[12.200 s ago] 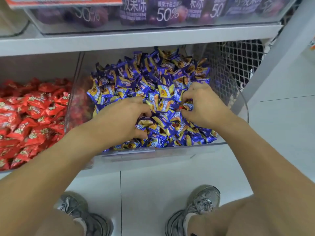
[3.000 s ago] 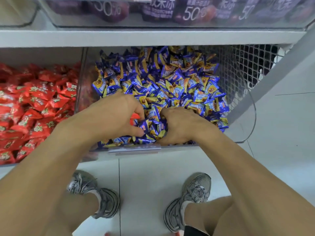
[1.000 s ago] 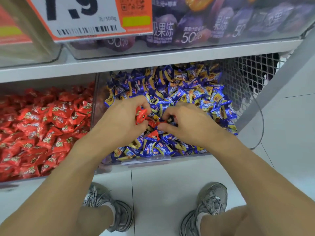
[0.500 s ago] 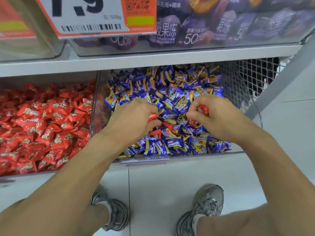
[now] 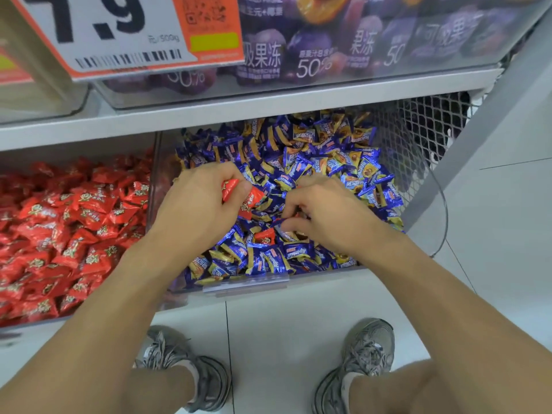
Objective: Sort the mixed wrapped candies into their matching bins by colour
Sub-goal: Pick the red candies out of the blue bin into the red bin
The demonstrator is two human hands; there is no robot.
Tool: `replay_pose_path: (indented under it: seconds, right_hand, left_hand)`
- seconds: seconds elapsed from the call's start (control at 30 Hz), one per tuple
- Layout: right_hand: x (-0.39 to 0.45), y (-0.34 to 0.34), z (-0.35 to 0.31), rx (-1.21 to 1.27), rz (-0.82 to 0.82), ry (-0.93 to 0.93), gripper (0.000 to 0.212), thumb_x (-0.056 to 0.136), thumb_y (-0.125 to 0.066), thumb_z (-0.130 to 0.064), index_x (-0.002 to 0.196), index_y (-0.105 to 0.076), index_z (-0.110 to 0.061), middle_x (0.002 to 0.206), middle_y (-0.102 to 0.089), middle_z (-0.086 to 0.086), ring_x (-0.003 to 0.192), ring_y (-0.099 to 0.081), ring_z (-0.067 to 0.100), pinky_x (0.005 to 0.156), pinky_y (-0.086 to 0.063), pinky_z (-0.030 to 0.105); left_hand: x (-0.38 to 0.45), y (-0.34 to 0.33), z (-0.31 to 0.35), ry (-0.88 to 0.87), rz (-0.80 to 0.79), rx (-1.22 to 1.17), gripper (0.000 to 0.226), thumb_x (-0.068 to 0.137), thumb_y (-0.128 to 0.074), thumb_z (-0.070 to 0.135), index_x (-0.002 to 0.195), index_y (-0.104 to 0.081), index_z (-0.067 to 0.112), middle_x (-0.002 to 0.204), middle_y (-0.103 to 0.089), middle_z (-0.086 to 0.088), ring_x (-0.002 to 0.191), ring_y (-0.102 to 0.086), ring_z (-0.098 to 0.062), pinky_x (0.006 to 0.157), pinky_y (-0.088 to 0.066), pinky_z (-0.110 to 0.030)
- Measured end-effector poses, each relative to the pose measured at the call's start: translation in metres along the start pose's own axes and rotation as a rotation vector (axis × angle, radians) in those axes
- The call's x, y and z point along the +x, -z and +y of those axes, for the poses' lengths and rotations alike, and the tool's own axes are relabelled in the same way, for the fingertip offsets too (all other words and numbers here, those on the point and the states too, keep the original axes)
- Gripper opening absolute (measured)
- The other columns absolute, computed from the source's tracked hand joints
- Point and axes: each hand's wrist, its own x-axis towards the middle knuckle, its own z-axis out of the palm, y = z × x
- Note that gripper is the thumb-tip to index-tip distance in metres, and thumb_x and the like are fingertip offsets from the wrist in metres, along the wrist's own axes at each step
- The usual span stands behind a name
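Both my hands are in the clear bin (image 5: 424, 246) full of blue-and-gold wrapped candies (image 5: 322, 156). My left hand (image 5: 197, 204) grips a few red wrapped candies (image 5: 249, 201) that stick out between thumb and fingers. My right hand (image 5: 325, 213) has curled fingers digging among the blue candies, with a bit of red wrapper at its fingertips; what it holds is hidden. One more red candy (image 5: 264, 236) lies in the blue pile between my hands. The bin to the left (image 5: 150, 174) holds red candies (image 5: 65, 228).
A white shelf board (image 5: 268, 106) runs just above the bins, carrying a price tag (image 5: 125, 34) and purple jelly packs (image 5: 328, 40). Wire mesh (image 5: 418, 124) closes the right side. My two grey shoes (image 5: 185, 372) stand on the white tiled floor below.
My left hand lifted a little, now showing more red candies in its grip. My right hand came down and back toward the middle of the blue pile, fingers digging in.
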Motion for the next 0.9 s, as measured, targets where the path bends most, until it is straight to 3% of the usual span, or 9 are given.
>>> replay_pose_path:
  seconds: [0.13,0.27,0.4,0.5,0.6,0.67,0.73,0.83,0.9]
  right_hand:
    - [-0.003,0.016,0.01,0.088,0.048,-0.057,0.021,0.081,-0.077,-0.04,0.072,-0.063,-0.027,0.064,-0.044,-0.018,0.067,-0.045,-0.001,0.061,-0.029,0.018]
    - [-0.011,0.026,0.02,0.135,0.087,-0.116,0.017,0.097,-0.06,-0.034,0.083,-0.058,-0.024,0.068,-0.055,-0.013,0.065,-0.051,0.002,0.057,-0.031,0.019]
    - [-0.019,0.034,0.021,0.23,0.147,-0.137,0.004,0.097,-0.058,-0.023,0.1,-0.056,-0.025,0.061,-0.049,-0.007,0.055,-0.046,0.008,0.05,-0.031,0.021]
    - [-0.02,0.028,0.016,0.212,0.087,-0.07,0.022,0.081,-0.075,-0.041,0.098,-0.064,-0.031,0.069,-0.05,-0.007,0.062,-0.046,0.006,0.059,-0.039,0.025]
    - [-0.017,0.009,0.01,-0.008,-0.102,-0.055,0.044,0.075,-0.07,-0.066,0.102,-0.07,-0.031,0.087,-0.06,-0.009,0.085,-0.055,0.011,0.068,-0.043,0.03]
    - [-0.015,0.005,0.01,0.007,-0.1,-0.046,0.033,0.082,-0.07,-0.058,0.097,-0.071,-0.028,0.079,-0.057,-0.014,0.078,-0.053,0.007,0.061,-0.038,0.026]
    - [-0.019,0.014,0.011,0.13,-0.028,-0.067,0.021,0.089,-0.067,-0.045,0.09,-0.069,-0.025,0.067,-0.053,-0.014,0.065,-0.051,0.003,0.056,-0.034,0.018]
    - [-0.027,0.032,0.024,0.228,0.065,-0.233,0.023,0.1,-0.052,-0.036,0.086,-0.059,-0.018,0.061,-0.056,-0.007,0.054,-0.049,0.006,0.053,-0.038,0.021]
    - [-0.03,0.038,0.034,0.196,0.059,-0.293,0.022,0.102,-0.046,-0.029,0.089,-0.057,-0.016,0.068,-0.064,0.003,0.06,-0.056,0.016,0.056,-0.041,0.024]
  left_hand:
    - [0.001,-0.001,0.003,0.021,-0.02,-0.018,0.02,0.097,-0.052,0.038,0.089,-0.059,0.021,0.057,-0.055,0.004,0.05,-0.049,-0.005,0.052,-0.039,-0.026]
    - [0.002,-0.002,0.007,0.036,-0.08,-0.082,0.02,0.098,-0.053,0.033,0.085,-0.055,0.018,0.061,-0.053,0.01,0.054,-0.051,0.005,0.051,-0.038,-0.012]
    - [0.002,-0.004,0.01,0.019,-0.16,-0.084,0.01,0.099,-0.052,0.03,0.097,-0.054,0.019,0.057,-0.049,0.008,0.047,-0.045,-0.006,0.049,-0.038,-0.019]
    - [-0.001,-0.004,0.01,-0.019,-0.257,-0.09,0.011,0.101,-0.048,0.023,0.105,-0.056,0.03,0.046,-0.042,0.008,0.04,-0.044,-0.004,0.042,-0.032,-0.018]
    - [-0.003,-0.006,0.014,-0.025,-0.323,-0.026,0.023,0.1,-0.044,0.023,0.092,-0.062,0.033,0.053,-0.054,0.016,0.051,-0.053,0.0,0.048,-0.036,-0.012]
    - [-0.003,-0.01,0.014,0.003,-0.312,0.023,0.021,0.095,-0.043,0.027,0.085,-0.061,0.032,0.063,-0.062,0.012,0.061,-0.058,-0.007,0.06,-0.051,-0.03]
    - [-0.002,-0.014,0.014,0.009,-0.296,0.074,0.022,0.093,-0.042,0.03,0.082,-0.06,0.028,0.064,-0.063,0.005,0.062,-0.059,-0.016,0.064,-0.054,-0.04]
    - [-0.001,-0.016,0.015,-0.043,-0.301,0.13,0.023,0.095,-0.042,0.031,0.086,-0.061,0.024,0.064,-0.062,0.001,0.064,-0.058,-0.018,0.064,-0.053,-0.041]
    - [0.0,-0.017,0.014,-0.074,-0.309,0.135,0.023,0.097,-0.045,0.035,0.088,-0.063,0.023,0.066,-0.063,0.002,0.065,-0.058,-0.014,0.06,-0.049,-0.033]
